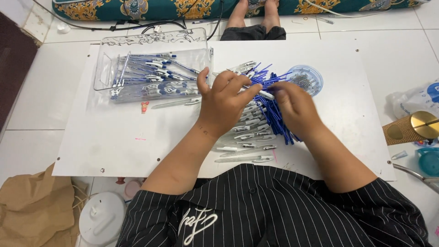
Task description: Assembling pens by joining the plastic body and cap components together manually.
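White board (pixel 114 137) on tiled floor (pixel 36 100) bears blue pen parts (pixel 274 114).

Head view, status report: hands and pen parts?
Both hands meet on one pen, left hand, right hand. Pen-part pile beneath. Clear tray left, nothing blocking.

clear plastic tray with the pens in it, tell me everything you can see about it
The clear plastic tray is a see-through rectangular box with handle cut-outs in its ends. It sits on the white board, at its far left, holding a loose heap of blue and white pens lying mostly lengthwise. The left hand is close beside its right end; contact cannot be told.
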